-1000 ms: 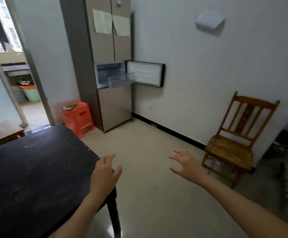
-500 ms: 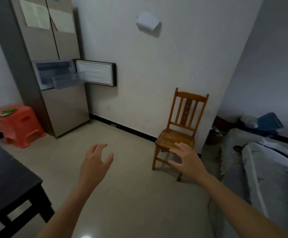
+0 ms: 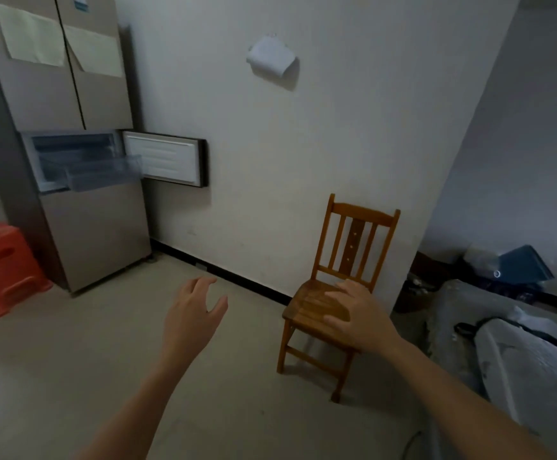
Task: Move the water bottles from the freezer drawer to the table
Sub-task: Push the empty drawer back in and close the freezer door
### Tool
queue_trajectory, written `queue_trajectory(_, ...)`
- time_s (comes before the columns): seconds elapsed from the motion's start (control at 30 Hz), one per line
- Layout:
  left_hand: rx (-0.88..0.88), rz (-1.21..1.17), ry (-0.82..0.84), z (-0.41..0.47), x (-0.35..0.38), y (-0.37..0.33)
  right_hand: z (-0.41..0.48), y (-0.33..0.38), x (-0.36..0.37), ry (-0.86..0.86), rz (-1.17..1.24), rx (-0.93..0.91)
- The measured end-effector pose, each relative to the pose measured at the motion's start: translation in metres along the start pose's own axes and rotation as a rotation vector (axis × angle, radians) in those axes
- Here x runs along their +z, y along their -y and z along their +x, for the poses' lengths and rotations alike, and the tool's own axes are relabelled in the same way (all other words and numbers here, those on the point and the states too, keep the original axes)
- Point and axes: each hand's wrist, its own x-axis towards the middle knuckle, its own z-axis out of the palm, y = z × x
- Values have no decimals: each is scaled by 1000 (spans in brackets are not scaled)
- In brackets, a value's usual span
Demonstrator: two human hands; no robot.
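hands first: nothing is held. the left hand (image 3: 193,315) is raised over the floor with fingers loosely spread. the right hand (image 3: 361,315) is stretched forward, fingers straight and apart, and is seen in front of the seat of a wooden chair (image 3: 353,234); whether the seat is touched cannot be told. no water bottle is gripped, and none can be made out anywhere in view.

further out, at the left, the freezer drawer (image 3: 104,172) is seen pulled out of the fridge (image 3: 98,234), with the small door (image 3: 166,162) swung wide against the wall. the drawer is made of clear plastic and looks bare from here, but its floor is not fully shown, so the bottles' whereabouts cannot be confirmed. the table is not in view. an orange stool (image 3: 1,267) is set just beside the fridge.

the step in hand is judged to be an empty-handed trip between table and freezer. next, the gaze would need to be brought round to the drawer, the drawer checked, and any bottle found there grasped round its body.
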Motion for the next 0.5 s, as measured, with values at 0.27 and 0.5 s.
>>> queue_trajectory(0.27, -37, 17, 12, 105, 73, 8, 113, -67, 16, 2, 2, 1)
queue_trajectory(0.5, -82, 85, 29, 161, 142, 28, 208, -122, 61, 14, 87, -54)
